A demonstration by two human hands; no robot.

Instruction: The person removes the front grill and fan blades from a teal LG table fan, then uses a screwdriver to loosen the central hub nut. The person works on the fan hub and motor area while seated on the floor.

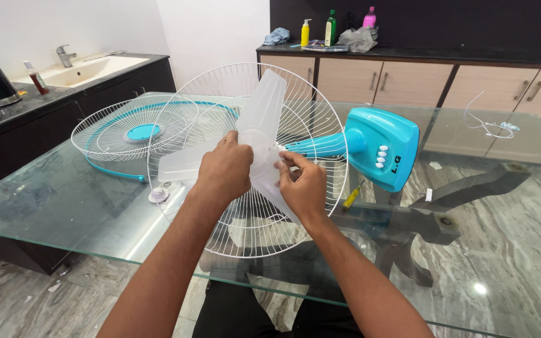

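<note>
Translucent fan blade (264, 119) is gripped at its hub by the left hand (225, 170), right hand (302, 183) pinched at the hub's right side, shaft axis run rightward toward the teal fan body (380, 145), against the rear grille (252, 231).

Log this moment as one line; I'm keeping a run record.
left hand: on fan blade hub | right hand: fingers pinching at hub | rear grille: behind blade | front grille: flat on glass table
</note>
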